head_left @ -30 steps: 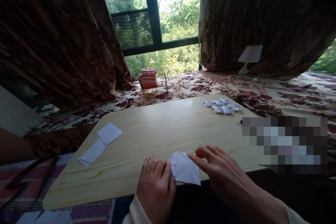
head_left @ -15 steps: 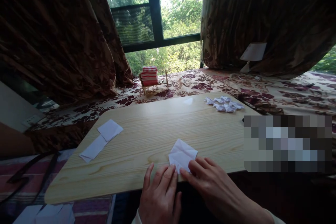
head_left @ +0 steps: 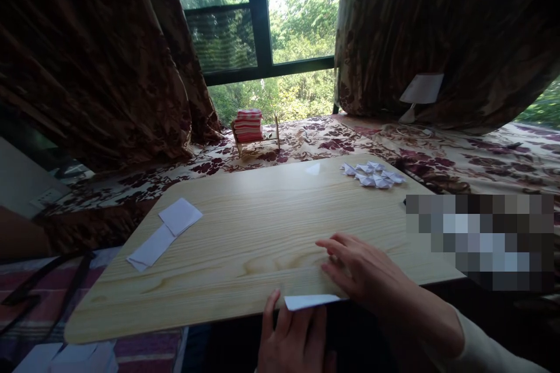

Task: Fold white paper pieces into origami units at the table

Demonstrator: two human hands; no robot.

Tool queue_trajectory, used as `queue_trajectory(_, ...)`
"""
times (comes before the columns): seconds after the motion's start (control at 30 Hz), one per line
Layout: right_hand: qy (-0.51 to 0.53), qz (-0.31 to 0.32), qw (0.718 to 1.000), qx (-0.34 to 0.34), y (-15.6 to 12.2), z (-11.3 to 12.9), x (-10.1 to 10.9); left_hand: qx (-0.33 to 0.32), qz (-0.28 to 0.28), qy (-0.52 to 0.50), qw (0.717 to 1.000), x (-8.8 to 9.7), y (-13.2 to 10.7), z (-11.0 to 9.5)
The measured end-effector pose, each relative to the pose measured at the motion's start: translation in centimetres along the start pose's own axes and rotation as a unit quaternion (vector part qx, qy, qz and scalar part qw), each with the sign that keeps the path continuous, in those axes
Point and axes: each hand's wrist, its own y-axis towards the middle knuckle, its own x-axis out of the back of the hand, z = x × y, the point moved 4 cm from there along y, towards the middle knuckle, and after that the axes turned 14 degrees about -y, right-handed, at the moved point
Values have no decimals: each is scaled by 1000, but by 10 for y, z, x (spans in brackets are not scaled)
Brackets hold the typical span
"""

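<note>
A folded white paper piece (head_left: 311, 301) lies at the near edge of the light wooden table (head_left: 245, 233), hanging slightly over it. My left hand (head_left: 295, 335) is below the table edge with its fingers reaching up against the paper's underside. My right hand (head_left: 365, 271) rests on the tabletop just right of and above the paper, fingers stretched out flat and slightly apart, its lower fingers touching the paper's right end.
Two flat white paper sheets (head_left: 164, 233) lie at the table's left. A cluster of small folded paper pieces (head_left: 371, 175) sits at the far right. A small wooden rack with red-striped cloth (head_left: 249, 128) stands on the floral cloth beyond. More paper (head_left: 79, 358) lies below left.
The folded paper has slid from the tabletop toward me to the near edge and looks flatter. My left hand dropped below the edge; my right hand moved right and spread on the table.
</note>
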Motion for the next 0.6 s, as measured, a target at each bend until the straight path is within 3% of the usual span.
queue_trajectory(0.1,80,11,997,18,10,-1,-6,31,12,-29,999,5,12,4)
queue_trajectory(0.2,116,-2,993,-35,14,-14,-5,59,23,-60,996,12,19,6)
queue_trajectory(0.33,72,16,995,-65,8,-18,-2,61,32,-101,993,28,29,14)
queue_trajectory(0.4,34,12,995,-95,7,-18,-2,94,32,-83,992,35,39,29)
queue_trajectory(0.43,21,7,994,-111,8,-17,-3,122,3,-65,990,38,44,39)
queue_trajectory(0.6,32,16,993,-112,24,-16,-11,237,43,-44,970,15,67,77)
